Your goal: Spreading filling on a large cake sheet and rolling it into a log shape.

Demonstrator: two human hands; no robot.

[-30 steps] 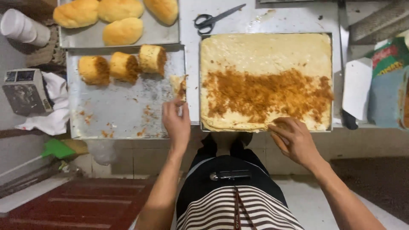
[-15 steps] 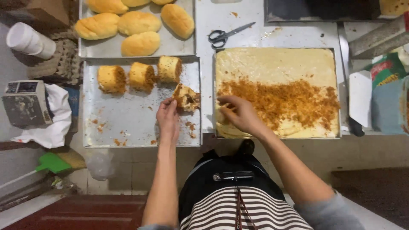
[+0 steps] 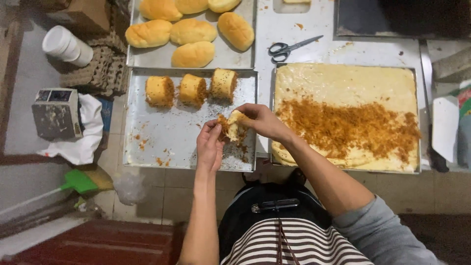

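Both hands hold one small bread roll (image 3: 233,126) coated in brown crumbs above the right part of a metal tray (image 3: 167,140). My left hand (image 3: 210,145) grips it from below and the left. My right hand (image 3: 262,121) pinches it from the right. Three finished crumb-coated rolls (image 3: 192,90) stand in a row at the tray's far edge. To the right lies a large tray holding a flat yellow cake sheet (image 3: 343,83) with a band of brown shredded topping (image 3: 353,128) across its middle.
A second tray (image 3: 230,59) of plain golden buns sits at the back. Scissors (image 3: 289,47) lie on the counter behind the cake sheet. At left are a small scale (image 3: 56,113), a white cloth (image 3: 83,142), stacked white cups (image 3: 66,45) and a green dustpan (image 3: 78,181) on the floor.
My right hand left the cake sheet's front edge and came left to the roll. My left hand lifted the roll off the tray; both hands now hold it together.
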